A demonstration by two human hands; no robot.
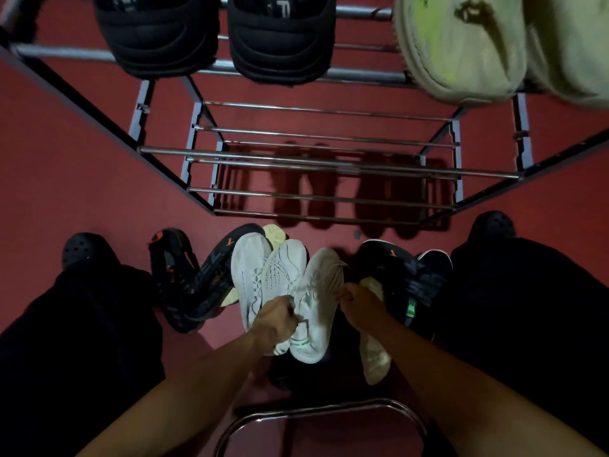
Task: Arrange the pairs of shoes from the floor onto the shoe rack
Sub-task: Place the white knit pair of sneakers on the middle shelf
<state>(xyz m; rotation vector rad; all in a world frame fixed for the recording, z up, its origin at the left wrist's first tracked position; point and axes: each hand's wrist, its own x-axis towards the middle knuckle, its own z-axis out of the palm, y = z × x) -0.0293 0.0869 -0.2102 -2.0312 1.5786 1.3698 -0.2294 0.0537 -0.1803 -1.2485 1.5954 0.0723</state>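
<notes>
A metal shoe rack [316, 163] stands ahead on the red floor. Its top tier holds a black pair [217, 34] and a pale cream pair [487, 44]; the lower tiers are bare rails. On the floor in front of me lies a heap of shoes. My left hand [275, 319] is shut on a white sneaker [283, 272] at its collar. My right hand [357, 303] grips the side of a second white sneaker [321, 291]. Another white sneaker [248, 265] lies just left of them.
Dark sneakers with orange marks [191, 278] lie left of the heap, dark ones [408, 275] on the right, and a cream shoe [374, 357] under my right forearm. My legs in black trousers and black clogs flank the heap. A chrome stool frame [316, 413] sits below.
</notes>
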